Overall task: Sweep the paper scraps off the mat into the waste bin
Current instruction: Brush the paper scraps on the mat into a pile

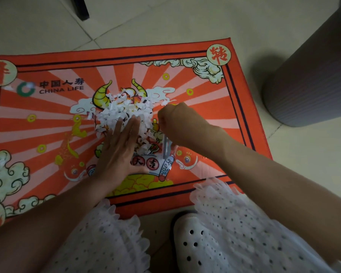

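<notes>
Nearest the camera, at 6 o'clock, are a white perforated clog (201, 245) and the ruffled hem of a white dotted dress (110, 233), with both forearms reaching out over them onto the red printed mat (47, 119).

The left hand (118, 152) lies flat, fingers straight and together, with its fingertips (126, 125) pressed into the near edge of the heap of paper scraps (124, 111). It grasps nothing; it acts as a wall on the heap's 7 o'clock side.

The right hand (177, 123) is clenched into a fist at the heap's 3 o'clock side. A thin grey, blurred strip (166, 146) sticks out below it toward the camera; it looks like a small tool or card, but what it is cannot be told.

The scraps sit piled at the mat's centre, between the two hands, with a few strays by the mat's left edge (8, 88).

Farthest off, at about 2 o'clock from the heap, the grey ribbed waste bin (311, 79) stands on the tiled floor (165, 22), just off the mat's right edge. So the heap must travel right and away, and the right hand lies between it and the bin; the left hand, behind the pile, is likely the better pusher.
</notes>
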